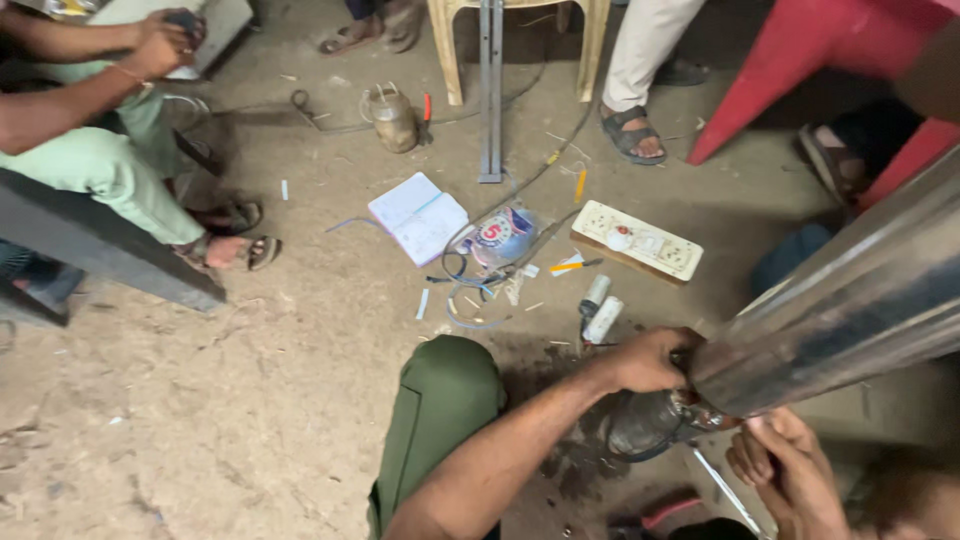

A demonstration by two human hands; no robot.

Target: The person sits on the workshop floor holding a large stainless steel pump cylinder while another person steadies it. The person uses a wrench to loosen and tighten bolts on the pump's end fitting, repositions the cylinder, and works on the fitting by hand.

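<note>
A long shiny steel cylinder (860, 290), like a pump body, slants from the upper right down to a dark fitted end piece (645, 425) near the floor. My left hand (655, 358) grips the cylinder's lower end from the left side. My right hand (790, 465) is under that end, fingers curled by the joint and near a thin light rod (725, 490); whether it holds the rod I cannot tell. My knee in green trousers (445, 395) is bent to the left of my left forearm.
On the dirt floor lie an open notebook (420, 217), a tape roll in a bag (500, 237), a switch board (637, 241), wires, two small white tubes (600, 310) and a metal can (392, 118). Seated people sit at left and top, beside a red chair (800, 50).
</note>
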